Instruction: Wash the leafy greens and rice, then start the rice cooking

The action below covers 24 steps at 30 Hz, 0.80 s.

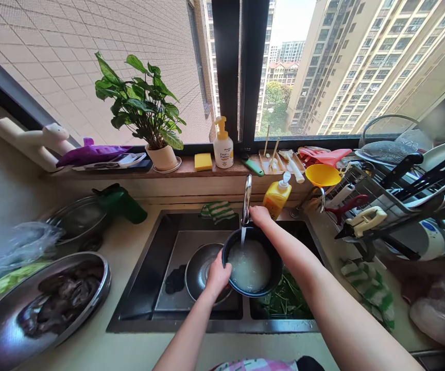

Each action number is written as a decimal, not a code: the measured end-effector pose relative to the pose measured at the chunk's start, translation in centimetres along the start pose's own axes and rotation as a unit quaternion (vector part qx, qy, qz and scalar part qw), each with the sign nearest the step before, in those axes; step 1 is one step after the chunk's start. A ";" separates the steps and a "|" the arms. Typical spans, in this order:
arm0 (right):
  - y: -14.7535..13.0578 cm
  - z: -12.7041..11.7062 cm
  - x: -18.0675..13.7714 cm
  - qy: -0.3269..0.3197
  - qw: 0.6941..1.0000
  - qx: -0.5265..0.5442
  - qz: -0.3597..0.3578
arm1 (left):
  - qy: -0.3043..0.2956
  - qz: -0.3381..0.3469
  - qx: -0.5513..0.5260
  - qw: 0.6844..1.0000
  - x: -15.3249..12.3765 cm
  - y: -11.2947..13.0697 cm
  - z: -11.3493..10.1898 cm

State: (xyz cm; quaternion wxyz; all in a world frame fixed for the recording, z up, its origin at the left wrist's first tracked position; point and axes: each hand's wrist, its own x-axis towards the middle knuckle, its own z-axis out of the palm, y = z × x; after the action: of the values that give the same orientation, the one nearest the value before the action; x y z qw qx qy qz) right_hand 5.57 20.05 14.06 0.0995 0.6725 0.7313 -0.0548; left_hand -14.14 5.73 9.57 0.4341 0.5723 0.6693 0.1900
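My left hand (pixel 218 273) is closed on the left rim of a dark round pot (pixel 275 275), its thumb over the edge. Cloudy whitish water (pixel 250 265) partly fills the pot, and a stream runs into it from the chrome tap (pixel 247 193). My right hand (pixel 261 216) is closed at the tap, just right of the spout; its fingertips are partly hidden. The pot is held over the divider of the double sink (pixel 137 288). Below and left of it, a metal colander (pixel 197 268) sits in the left basin. Leafy greens (pixel 284 299) lie in the right basin.
A yellow soap bottle (pixel 276 198) stands behind the right basin. On the left counter is a large metal bowl (pixel 104 281) with dark pieces inside. A dish rack (pixel 396 201) with knives and scissors crowds the right. A potted plant (pixel 164 157) stands on the sill.
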 end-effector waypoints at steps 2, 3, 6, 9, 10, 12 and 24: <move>0.0 0.2 0.0 0.014 1.000 -0.004 0.004 | 0.004 0.000 0.003 1.000 0.0 0.0 0.0; 0.0 0.2 0.0 0.017 1.000 -0.005 0.004 | 0.003 -0.002 0.001 1.000 -0.1 0.1 0.0; 0.1 0.4 0.0 0.021 1.000 -0.006 0.004 | -0.010 -0.009 -0.018 1.000 -0.2 0.1 -0.1; 0.1 0.4 0.0 0.021 1.000 -0.006 0.002 | -0.014 -0.012 -0.028 0.999 -0.3 0.2 -0.2; 0.1 0.3 0.0 0.021 1.000 -0.006 0.002 | -0.014 -0.014 -0.028 0.999 -0.3 0.2 -0.2; 0.0 0.3 0.0 0.021 1.000 -0.006 0.001 | -0.015 -0.017 -0.024 0.999 -0.3 0.3 -0.2; -0.2 0.3 -0.3 0.018 1.000 -0.010 -0.002 | -0.024 -0.022 -0.025 0.999 -0.4 0.3 -0.3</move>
State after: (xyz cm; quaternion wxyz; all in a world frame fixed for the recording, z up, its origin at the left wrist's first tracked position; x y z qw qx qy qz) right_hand 5.40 19.64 13.88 0.0934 0.6707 0.7349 -0.0356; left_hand -14.17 5.54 10.09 0.4684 0.5510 0.6659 0.1831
